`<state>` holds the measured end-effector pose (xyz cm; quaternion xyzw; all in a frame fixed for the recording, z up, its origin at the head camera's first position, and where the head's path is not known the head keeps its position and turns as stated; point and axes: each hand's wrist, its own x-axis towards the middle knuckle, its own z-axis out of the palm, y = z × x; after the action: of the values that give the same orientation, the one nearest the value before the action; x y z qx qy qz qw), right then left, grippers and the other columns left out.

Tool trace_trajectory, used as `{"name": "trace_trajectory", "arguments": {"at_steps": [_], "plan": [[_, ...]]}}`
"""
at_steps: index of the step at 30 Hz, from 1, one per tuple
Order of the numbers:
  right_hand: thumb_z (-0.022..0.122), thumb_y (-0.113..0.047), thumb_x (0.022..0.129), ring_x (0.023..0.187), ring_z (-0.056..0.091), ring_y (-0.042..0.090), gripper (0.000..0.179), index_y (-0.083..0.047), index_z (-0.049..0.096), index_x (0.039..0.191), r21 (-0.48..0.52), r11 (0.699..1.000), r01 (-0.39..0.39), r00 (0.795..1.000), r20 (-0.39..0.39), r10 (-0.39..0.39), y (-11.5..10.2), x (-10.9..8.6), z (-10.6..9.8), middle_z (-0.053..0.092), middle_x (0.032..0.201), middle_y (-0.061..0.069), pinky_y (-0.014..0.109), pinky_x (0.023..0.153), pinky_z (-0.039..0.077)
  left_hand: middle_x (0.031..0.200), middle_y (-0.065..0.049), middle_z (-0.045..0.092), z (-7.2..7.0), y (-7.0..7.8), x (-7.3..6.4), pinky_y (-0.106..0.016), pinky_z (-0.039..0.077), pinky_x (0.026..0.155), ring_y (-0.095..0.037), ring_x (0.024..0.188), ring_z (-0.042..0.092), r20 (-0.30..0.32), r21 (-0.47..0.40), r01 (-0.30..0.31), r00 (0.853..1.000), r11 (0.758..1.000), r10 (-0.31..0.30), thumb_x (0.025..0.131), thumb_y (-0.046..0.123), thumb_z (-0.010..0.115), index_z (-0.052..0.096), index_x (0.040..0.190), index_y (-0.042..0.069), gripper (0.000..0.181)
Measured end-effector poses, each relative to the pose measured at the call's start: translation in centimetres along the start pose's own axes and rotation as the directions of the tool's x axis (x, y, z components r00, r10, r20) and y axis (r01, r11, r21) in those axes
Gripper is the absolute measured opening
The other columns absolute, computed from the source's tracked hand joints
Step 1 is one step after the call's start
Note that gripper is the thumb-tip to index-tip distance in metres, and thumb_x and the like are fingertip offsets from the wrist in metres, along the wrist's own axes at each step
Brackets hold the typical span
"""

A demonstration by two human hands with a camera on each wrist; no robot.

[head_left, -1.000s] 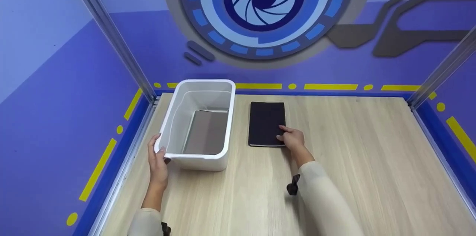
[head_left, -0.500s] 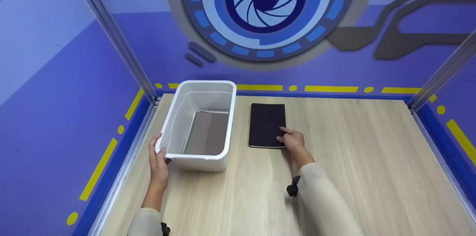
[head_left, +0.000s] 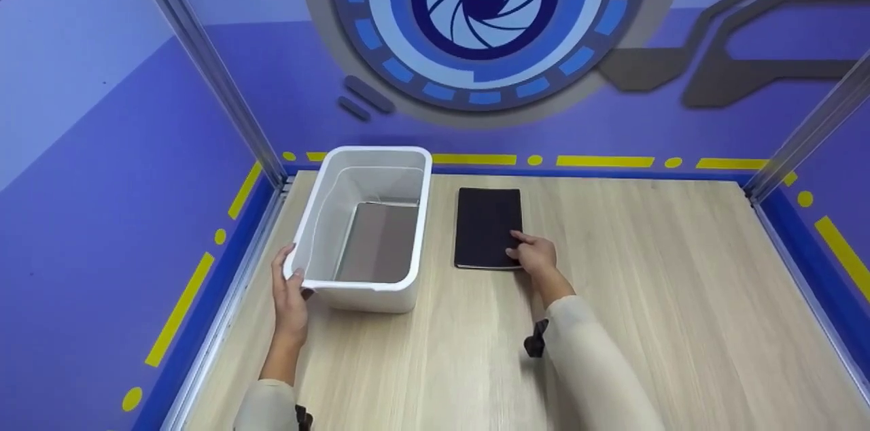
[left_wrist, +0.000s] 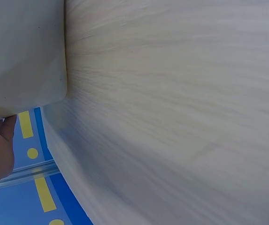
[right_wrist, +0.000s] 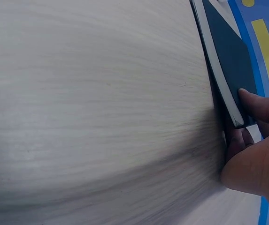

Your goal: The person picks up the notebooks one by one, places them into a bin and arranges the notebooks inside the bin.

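A white plastic bin (head_left: 408, 302) stands at the left of the table. My left hand (head_left: 290, 298) holds its near left corner, with the thumb at the rim and the fingers along the outer side. Inside the bin lies a flat grey-brown rectangle (head_left: 380, 240) with a pale edge, like a book. To the right of the bin is a black-covered notebook (head_left: 486, 223), whose white page edges show in the right wrist view. My right hand (head_left: 535, 255) pinches its near right corner. In the right wrist view the thumb (right_wrist: 254, 104) presses the cover and other fingers reach under the edge.
The wood-grain table (head_left: 666, 295) is enclosed by a blue printed back wall (head_left: 578, 125) and side walls. Metal posts (head_left: 224, 91) rise at its back corners. The bin stands close to the back wall.
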<state>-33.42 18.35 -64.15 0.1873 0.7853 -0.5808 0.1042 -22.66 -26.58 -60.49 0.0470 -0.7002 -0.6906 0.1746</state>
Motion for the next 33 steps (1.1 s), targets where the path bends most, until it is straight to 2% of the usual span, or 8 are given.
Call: {"name": "trace_trajectory", "arguments": {"at_steps": [10,17,23,33], "plan": [[0.065,-0.007,0.102,0.163,0.029,0.037,0.053,-0.013,0.057,0.155,0.009,1.000,-0.004,1.000,0.019,0.003,-0.14,-0.33,0.07,0.041,0.170,0.016,0.047,0.132,0.026,0.142,0.000,0.049,-0.25,-0.13,-0.05,-0.028,0.047,0.097,-0.026,0.127,0.054,-0.001,-0.009,0.008,1.000,1.000,-0.008,0.108,0.017,0.036,0.036,0.161,0.018,0.053],[0.064,-0.006,0.103,0.163,0.030,0.037,0.052,-0.012,0.057,0.154,0.025,1.000,-0.002,1.000,0.017,0.001,-0.27,-0.63,0.00,0.041,0.170,0.017,0.047,0.132,0.026,0.139,0.000,0.052,-0.30,-0.26,-0.02,-0.026,0.051,0.092,-0.027,0.122,0.058,0.006,-0.010,0.018,1.000,1.000,-0.018,0.109,0.019,0.037,0.036,0.161,0.020,0.052],[0.063,-0.006,0.103,0.163,0.029,0.037,0.053,-0.012,0.057,0.155,0.013,1.000,0.003,1.000,0.015,-0.003,-0.12,-0.48,-0.16,0.039,0.170,0.017,0.048,0.132,0.026,0.140,0.001,0.052,-0.25,-0.36,0.04,-0.027,0.051,0.092,-0.028,0.123,0.057,0.012,-0.004,0.017,1.000,1.000,-0.017,0.110,0.020,0.036,0.035,0.161,0.019,0.051],[0.065,-0.006,0.101,0.163,0.031,0.037,0.053,-0.011,0.058,0.154,-0.007,1.000,0.010,1.000,0.008,-0.010,0.08,-0.39,0.05,0.043,0.168,0.018,0.047,0.132,0.026,0.141,-0.001,0.052,-0.15,0.00,-0.37,-0.025,0.052,0.092,-0.022,0.123,0.058,0.001,-0.018,0.015,1.000,1.000,-0.015,0.111,0.021,0.035,0.035,0.161,0.018,0.051]]}}
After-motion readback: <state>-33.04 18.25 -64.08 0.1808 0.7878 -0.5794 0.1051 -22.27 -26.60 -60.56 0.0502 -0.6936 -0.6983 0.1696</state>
